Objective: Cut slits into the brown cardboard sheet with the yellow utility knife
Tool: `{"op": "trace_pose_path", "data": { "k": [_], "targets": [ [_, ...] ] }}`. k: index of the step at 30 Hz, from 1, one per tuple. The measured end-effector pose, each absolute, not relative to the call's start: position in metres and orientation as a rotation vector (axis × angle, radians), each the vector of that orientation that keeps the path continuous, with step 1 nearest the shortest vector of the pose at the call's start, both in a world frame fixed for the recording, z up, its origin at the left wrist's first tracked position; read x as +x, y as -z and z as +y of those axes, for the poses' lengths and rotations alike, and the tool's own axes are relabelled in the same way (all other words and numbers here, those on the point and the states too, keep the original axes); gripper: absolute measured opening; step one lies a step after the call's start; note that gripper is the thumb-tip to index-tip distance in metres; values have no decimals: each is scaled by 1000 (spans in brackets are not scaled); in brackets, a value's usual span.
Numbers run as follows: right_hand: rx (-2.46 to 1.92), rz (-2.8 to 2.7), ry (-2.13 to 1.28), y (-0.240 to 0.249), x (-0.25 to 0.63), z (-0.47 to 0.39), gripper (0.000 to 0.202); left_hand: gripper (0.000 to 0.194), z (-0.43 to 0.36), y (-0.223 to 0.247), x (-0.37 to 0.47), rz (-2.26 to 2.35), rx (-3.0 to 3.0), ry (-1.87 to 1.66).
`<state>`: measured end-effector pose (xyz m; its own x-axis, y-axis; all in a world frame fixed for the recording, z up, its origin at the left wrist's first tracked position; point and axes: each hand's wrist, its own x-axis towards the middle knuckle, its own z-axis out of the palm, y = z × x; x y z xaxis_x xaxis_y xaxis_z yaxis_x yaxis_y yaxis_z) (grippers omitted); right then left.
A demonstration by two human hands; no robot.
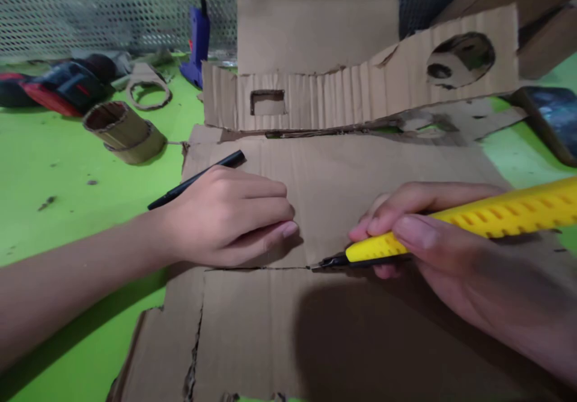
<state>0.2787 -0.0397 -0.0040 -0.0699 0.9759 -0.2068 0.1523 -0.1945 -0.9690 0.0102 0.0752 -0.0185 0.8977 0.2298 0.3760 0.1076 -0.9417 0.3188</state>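
A yellow utility knife (509, 213) is gripped in my right hand (433, 234), its black nose and blade tip touching the cardboard sheet (252, 324). From the blade a thin dark slit runs leftward across the sheet, passing just below my left hand (234, 213). That hand rests on the cardboard with its fingers curled in; whether anything is under them is hidden. A black pen (198, 176) lies behind the left wrist, partly on the sheet. Another ragged cut runs down the sheet's left part toward the near edge.
Behind the sheet stands a bent cardboard strip (324, 104) with a rectangular and a round hole. At the left are a cardboard tube (130, 134), a cardboard ring (151, 86) and a power tool (72, 83). A blue glue gun (198, 47) stands near the mesh wall.
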Motion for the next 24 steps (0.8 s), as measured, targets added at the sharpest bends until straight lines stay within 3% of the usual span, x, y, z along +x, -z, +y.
{"op": "trace_pose_path", "data": {
  "k": [4, 24],
  "targets": [
    [-1441, -1089, -1413, 2, 274, -37, 22, 21, 75, 19, 10, 264, 2763, -596],
    [-1536, -1146, -1261, -2, 271, -38, 27, 20, 76, 20, 11, 268, 2759, -610]
  ]
}}
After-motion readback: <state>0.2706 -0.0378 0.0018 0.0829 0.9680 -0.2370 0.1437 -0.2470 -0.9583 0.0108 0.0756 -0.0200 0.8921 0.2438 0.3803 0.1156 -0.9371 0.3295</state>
